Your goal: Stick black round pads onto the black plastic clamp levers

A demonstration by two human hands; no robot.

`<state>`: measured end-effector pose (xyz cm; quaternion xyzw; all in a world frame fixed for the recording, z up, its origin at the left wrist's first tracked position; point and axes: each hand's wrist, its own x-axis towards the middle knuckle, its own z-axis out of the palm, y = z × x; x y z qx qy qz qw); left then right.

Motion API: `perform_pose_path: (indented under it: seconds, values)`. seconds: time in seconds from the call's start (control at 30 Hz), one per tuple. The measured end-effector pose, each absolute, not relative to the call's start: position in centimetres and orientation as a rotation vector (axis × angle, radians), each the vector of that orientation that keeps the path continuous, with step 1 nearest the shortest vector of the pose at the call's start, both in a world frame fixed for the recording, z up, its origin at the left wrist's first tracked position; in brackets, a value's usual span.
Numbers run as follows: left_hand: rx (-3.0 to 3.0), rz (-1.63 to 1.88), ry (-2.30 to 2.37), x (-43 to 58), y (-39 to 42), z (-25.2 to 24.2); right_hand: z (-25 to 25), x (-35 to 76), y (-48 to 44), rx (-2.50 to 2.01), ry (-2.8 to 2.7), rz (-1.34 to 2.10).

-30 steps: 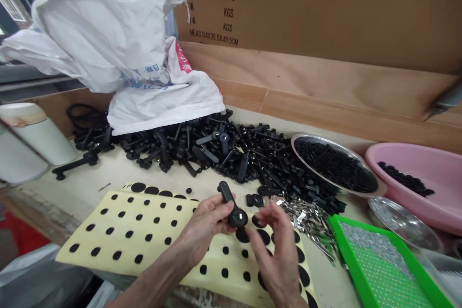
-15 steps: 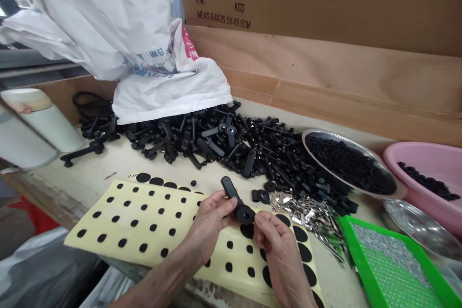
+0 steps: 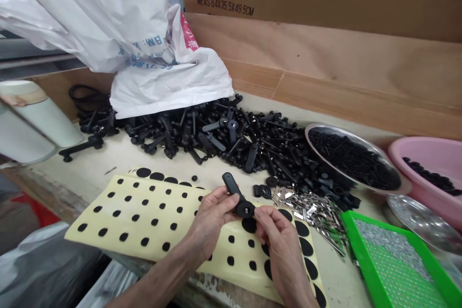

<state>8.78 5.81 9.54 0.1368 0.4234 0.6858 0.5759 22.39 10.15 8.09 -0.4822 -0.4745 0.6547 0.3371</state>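
**Black handle pinched above dot sheet**

The left hand [image 3: 211, 219] gripped a black plastic handle [image 3: 231, 188] at six o'clock, and the right hand [image 3: 279, 245] pinched its round head. Above a sheet of black adhesive dots [image 3: 144, 228], a slipped pinch could drop it onto them, or misalign it.

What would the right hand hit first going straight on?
The right hand would first meet the round head of the black plastic lever; depth hides whether they already touch.
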Motion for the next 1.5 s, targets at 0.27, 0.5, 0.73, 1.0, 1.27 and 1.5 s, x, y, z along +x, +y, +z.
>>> perform_pose_path:
  seconds: [0.27, 0.5, 0.73, 1.0, 1.27, 1.5]
  values:
    - [0.317, 1.609, 0.98, 8.7, 5.7, 9.2, 8.8, 21.9, 10.1, -1.298, -1.219, 1.673]
    - [0.339, 1.615, 0.972, 8.6, 5.7, 9.3, 8.8, 21.9, 10.2, -1.283, -1.205, 1.701]
    - [0.347, 1.618, 0.959, 8.6, 5.7, 9.3, 9.0, 21.9, 10.0, -1.288, -1.211, 1.692]
    - [0.375, 1.595, 0.981, 8.6, 5.5, 9.4, 8.4, 22.1, 10.3, -1.291, -1.375, 1.53]
    - [0.437, 1.57, 1.026, 8.7, 5.4, 9.5, 8.3, 22.5, 9.5, -1.109, -1.896, 0.764]
    - [0.429, 1.596, 1.065, 9.0, 5.5, 9.1, 7.4, 22.6, 9.4, -1.186, -2.143, 0.159]
